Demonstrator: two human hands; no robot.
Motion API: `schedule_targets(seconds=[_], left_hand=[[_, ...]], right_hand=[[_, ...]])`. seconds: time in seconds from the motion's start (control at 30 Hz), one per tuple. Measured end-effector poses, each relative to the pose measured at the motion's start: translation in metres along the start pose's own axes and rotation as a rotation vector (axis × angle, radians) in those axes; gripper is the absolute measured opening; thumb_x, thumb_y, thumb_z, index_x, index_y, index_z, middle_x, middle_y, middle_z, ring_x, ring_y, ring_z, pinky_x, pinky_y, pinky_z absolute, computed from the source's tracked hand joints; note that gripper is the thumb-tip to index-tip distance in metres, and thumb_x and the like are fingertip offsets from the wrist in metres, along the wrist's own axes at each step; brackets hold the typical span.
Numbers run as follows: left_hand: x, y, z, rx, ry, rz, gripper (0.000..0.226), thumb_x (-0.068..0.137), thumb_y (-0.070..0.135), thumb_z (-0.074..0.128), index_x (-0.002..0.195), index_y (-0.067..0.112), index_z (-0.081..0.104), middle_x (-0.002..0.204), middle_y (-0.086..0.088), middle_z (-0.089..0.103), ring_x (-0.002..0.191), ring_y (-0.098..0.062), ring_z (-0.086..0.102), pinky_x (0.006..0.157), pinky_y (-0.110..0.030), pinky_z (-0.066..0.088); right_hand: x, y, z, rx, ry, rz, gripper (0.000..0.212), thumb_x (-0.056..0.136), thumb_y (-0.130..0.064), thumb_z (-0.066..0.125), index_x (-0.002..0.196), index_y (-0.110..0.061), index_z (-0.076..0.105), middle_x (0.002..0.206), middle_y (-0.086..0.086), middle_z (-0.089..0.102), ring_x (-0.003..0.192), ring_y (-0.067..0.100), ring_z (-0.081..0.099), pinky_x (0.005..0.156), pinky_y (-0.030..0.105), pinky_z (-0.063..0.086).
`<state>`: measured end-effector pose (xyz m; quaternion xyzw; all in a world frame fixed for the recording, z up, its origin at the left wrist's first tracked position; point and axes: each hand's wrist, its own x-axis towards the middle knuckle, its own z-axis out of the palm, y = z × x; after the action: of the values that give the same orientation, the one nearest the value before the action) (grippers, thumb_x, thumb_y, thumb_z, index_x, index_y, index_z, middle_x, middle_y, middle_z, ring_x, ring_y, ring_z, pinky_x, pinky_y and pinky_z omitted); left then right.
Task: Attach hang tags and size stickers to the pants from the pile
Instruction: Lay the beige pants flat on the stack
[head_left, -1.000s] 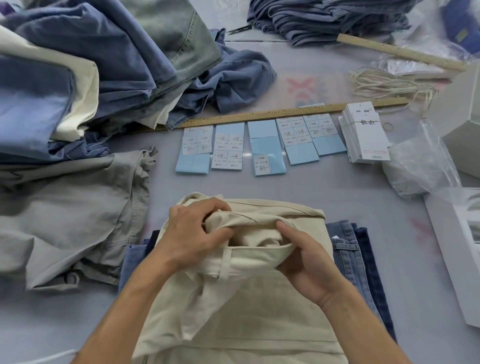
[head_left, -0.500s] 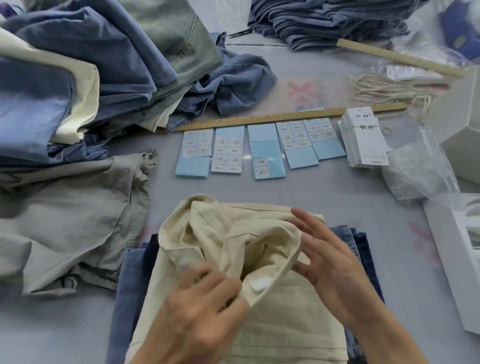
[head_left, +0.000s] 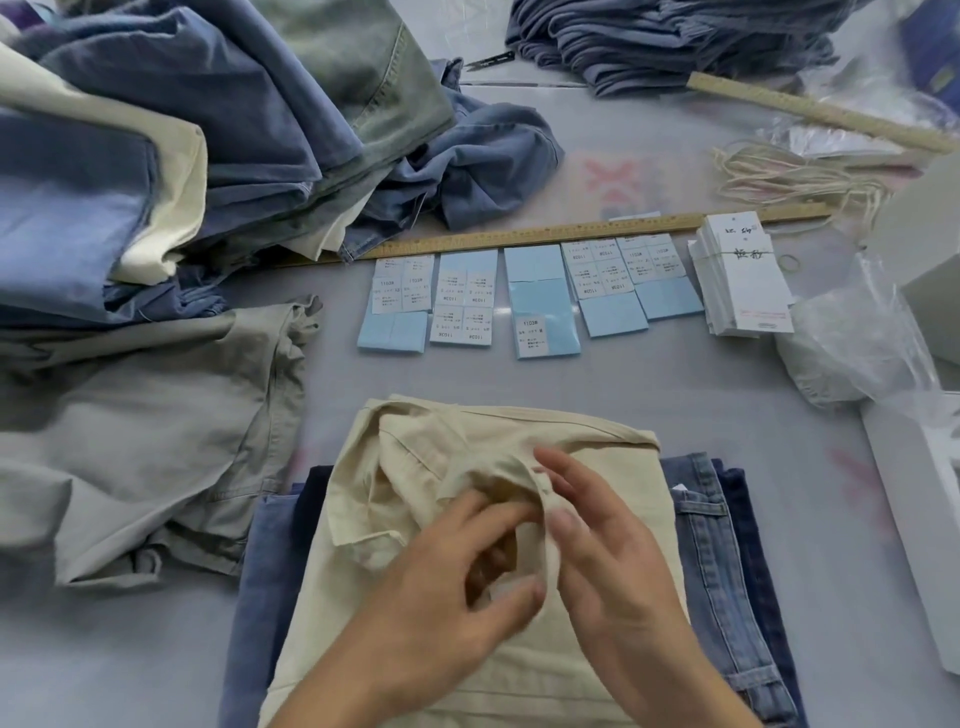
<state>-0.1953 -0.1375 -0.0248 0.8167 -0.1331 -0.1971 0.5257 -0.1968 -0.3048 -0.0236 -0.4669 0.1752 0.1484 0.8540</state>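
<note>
grip: left hand (head_left: 447, 587) and right hand (head_left: 602, 551) meet on a fold of the waistband of the cream pants (head_left: 587, 452); left thumb and fingers look pinched on the cloth, though blur makes this unsure; right fingers lie fairly straight against the fold, thumb pressing it.
head view, cream pants: lie on top of a stack of folded jeans (head_left: 722, 545) at the near middle of the table (head_left: 753, 415).
head view, size stickers (head_left: 462, 306): blue sheets in a row beyond the pants, just before a wooden ruler (head_left: 571, 231).
head view, hang tags (head_left: 743, 280): banded white stack at the row's right end.
head view, pile (head_left: 156, 156): heaped blue and cream pants at far left, grey pants (head_left: 145, 426) spread below it.
head view, strings (head_left: 789, 171): loose bundle far right, beyond the ruler.
</note>
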Motion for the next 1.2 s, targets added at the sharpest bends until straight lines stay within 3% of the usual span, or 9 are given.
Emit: schedule_targets(seconds=[0.1, 0.2, 0.33, 0.4, 0.57, 0.73, 0.87, 1.03, 1.2], left_hand=[[0.000, 0.006, 0.013, 0.235, -0.016, 0.035, 0.039, 0.088, 0.055, 0.061, 0.123, 0.045, 0.049, 0.101, 0.022, 0.063, 0.088, -0.006, 0.062, 0.073, -0.035, 0.055], [0.000, 0.010, 0.028, 0.230, 0.055, 0.025, 0.034, 0.088, 0.047, 0.059, 0.117, 0.046, 0.042, 0.084, 0.026, 0.056, 0.073, -0.003, 0.053, 0.065, -0.029, 0.049], [0.000, 0.013, 0.026, 0.127, 0.142, 0.080, 0.020, 0.090, 0.023, 0.069, 0.102, 0.037, 0.061, 0.089, 0.025, 0.063, 0.077, 0.000, 0.061, 0.064, -0.011, 0.044], [0.000, 0.008, 0.016, 0.108, 0.074, 0.119, 0.018, 0.091, 0.020, 0.074, 0.102, 0.034, 0.068, 0.096, 0.025, 0.068, 0.086, 0.000, 0.066, 0.070, -0.011, 0.048], [0.000, -0.003, -0.002, 0.049, -0.094, 0.085, 0.030, 0.088, 0.012, 0.077, 0.112, 0.031, 0.074, 0.107, 0.016, 0.071, 0.098, -0.010, 0.070, 0.076, -0.026, 0.057], [0.003, 0.001, 0.002, 0.084, -0.005, 0.031, 0.016, 0.087, 0.029, 0.077, 0.100, 0.038, 0.073, 0.092, 0.021, 0.071, 0.081, -0.006, 0.068, 0.063, -0.008, 0.043], [0.007, 0.006, 0.014, 0.142, 0.108, 0.039, 0.012, 0.092, 0.041, 0.068, 0.103, 0.041, 0.071, 0.088, 0.028, 0.070, 0.075, 0.002, 0.067, 0.061, -0.014, 0.048], [0.010, 0.010, 0.015, -0.394, 0.314, -0.323, 0.008, 0.081, 0.037, 0.077, 0.084, 0.032, 0.082, 0.069, -0.002, 0.074, 0.055, -0.013, 0.065, 0.051, -0.024, 0.053], [0.009, 0.008, 0.005, -0.694, 0.303, -0.500, 0.010, 0.085, 0.017, 0.072, 0.084, 0.018, 0.082, 0.075, -0.020, 0.075, 0.059, -0.024, 0.070, 0.053, -0.024, 0.058]], right_hand=[[-0.009, 0.005, -0.004, -0.170, 0.120, -0.076, 0.048, 0.078, 0.005, 0.078, 0.115, -0.023, 0.074, 0.106, 0.002, 0.073, 0.102, 0.019, 0.070, 0.081, 0.025, 0.057], [-0.013, 0.001, -0.012, -0.131, 0.192, -0.058, 0.046, 0.088, 0.016, 0.057, 0.110, -0.019, 0.076, 0.104, 0.010, 0.073, 0.095, 0.022, 0.072, 0.076, 0.024, 0.059], [-0.013, -0.012, -0.022, -0.150, 0.228, -0.054, 0.044, 0.092, 0.015, 0.050, 0.108, -0.018, 0.075, 0.109, 0.010, 0.072, 0.085, 0.016, 0.069, 0.064, 0.022, 0.056], [-0.011, -0.016, -0.027, -0.183, 0.249, -0.069, 0.044, 0.092, 0.016, 0.049, 0.103, -0.018, 0.075, 0.107, 0.007, 0.073, 0.080, 0.015, 0.068, 0.061, 0.022, 0.055], [-0.010, -0.019, -0.028, -0.202, 0.203, -0.057, 0.042, 0.092, 0.014, 0.050, 0.101, -0.017, 0.075, 0.102, 0.005, 0.072, 0.076, 0.016, 0.067, 0.064, 0.023, 0.056], [-0.012, -0.016, -0.026, -0.227, 0.204, -0.075, 0.041, 0.092, 0.013, 0.051, 0.102, -0.019, 0.075, 0.107, 0.005, 0.072, 0.083, 0.017, 0.067, 0.068, 0.026, 0.055], [-0.012, -0.015, -0.023, -0.258, 0.205, -0.074, 0.037, 0.095, 0.009, 0.052, 0.101, -0.020, 0.074, 0.106, 0.010, 0.073, 0.085, 0.022, 0.066, 0.073, 0.033, 0.053], [-0.006, -0.015, -0.024, -0.234, 0.247, -0.121, 0.033, 0.095, 0.004, 0.057, 0.101, -0.022, 0.075, 0.107, 0.006, 0.073, 0.088, 0.017, 0.069, 0.074, 0.024, 0.058], [-0.003, -0.013, -0.025, -0.483, 0.250, -0.276, 0.041, 0.096, 0.005, 0.060, 0.106, -0.032, 0.073, 0.118, -0.001, 0.068, 0.105, 0.016, 0.069, 0.085, 0.038, 0.058]])
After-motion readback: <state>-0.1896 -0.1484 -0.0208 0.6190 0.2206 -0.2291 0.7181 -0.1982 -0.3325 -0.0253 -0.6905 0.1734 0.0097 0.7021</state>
